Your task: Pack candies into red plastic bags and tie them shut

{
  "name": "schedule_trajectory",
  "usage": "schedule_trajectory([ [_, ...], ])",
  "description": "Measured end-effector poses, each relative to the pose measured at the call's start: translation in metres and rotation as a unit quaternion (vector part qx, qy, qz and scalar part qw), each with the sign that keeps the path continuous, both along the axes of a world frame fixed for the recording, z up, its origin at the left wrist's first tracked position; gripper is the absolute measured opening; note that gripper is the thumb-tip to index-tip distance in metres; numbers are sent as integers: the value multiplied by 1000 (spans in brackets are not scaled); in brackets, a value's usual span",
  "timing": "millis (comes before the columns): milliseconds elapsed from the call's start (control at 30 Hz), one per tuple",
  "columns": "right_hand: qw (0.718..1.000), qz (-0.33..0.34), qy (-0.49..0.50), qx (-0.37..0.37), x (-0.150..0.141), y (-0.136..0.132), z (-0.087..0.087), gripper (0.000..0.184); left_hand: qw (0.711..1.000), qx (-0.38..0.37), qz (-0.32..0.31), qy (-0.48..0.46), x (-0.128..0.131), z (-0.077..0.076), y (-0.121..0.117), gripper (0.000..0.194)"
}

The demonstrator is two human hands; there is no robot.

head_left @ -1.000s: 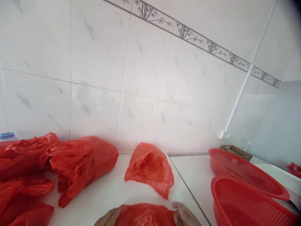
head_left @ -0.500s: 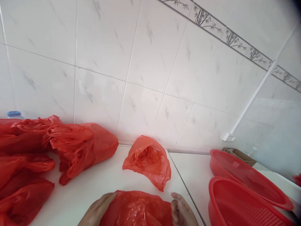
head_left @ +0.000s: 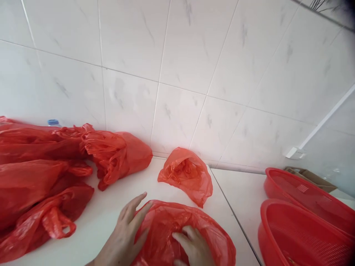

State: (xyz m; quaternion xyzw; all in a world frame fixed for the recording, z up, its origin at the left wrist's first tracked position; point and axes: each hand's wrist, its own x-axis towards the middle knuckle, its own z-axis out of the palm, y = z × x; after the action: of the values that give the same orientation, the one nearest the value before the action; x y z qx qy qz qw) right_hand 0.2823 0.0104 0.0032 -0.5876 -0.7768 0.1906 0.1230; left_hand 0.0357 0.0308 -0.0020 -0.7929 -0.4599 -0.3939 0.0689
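Observation:
A thin red plastic bag [head_left: 219, 236] is spread wide at the bottom of the head view, its mouth facing up in a rounded rim. Against the bag's left edge rests my left hand [head_left: 126, 231], fingers spread and stretched out. My right hand [head_left: 195, 245] reaches down inside the bag, its slightly bent fingers apart and nothing visible between them. The bag's lower part falls outside the view. Just behind it, a smaller crumpled red bag [head_left: 191, 173] lies with its opening toward me.
Several filled red bags [head_left: 30, 177] are heaped on the left of the white table [head_left: 138, 184]. One more red bag [head_left: 135, 151] leans near the tiled wall. Two red plastic baskets [head_left: 271, 221] stand at right beyond the table seam. A blue-capped bottle [head_left: 53, 122] shows behind the heap.
My right hand has moved from the bag's right side into its mouth. The bag now stands wider, and my left fingers have spread. The view has shifted, showing more of the left heap.

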Motion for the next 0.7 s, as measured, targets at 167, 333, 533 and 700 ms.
schedule_trajectory([
  [167, 995, 22, 52, -80, 3, -1, 3, 71, 966, -8, -220, 138, 20, 48, -17, 35],
  [333, 987, -26, 152, -47, 5, -9, -2, 84, 941, -196, -170, 217, 48, 57, -7, 75],
  [533, 950, -151, 271, -35, 13, -12, 9, 73, 941, -220, -172, 190, 28, 49, 9, 64],
  [700, 936, -180, 302, -12, 17, -7, 4, 79, 939, -159, -261, 159, 12, 51, -18, 46],
])
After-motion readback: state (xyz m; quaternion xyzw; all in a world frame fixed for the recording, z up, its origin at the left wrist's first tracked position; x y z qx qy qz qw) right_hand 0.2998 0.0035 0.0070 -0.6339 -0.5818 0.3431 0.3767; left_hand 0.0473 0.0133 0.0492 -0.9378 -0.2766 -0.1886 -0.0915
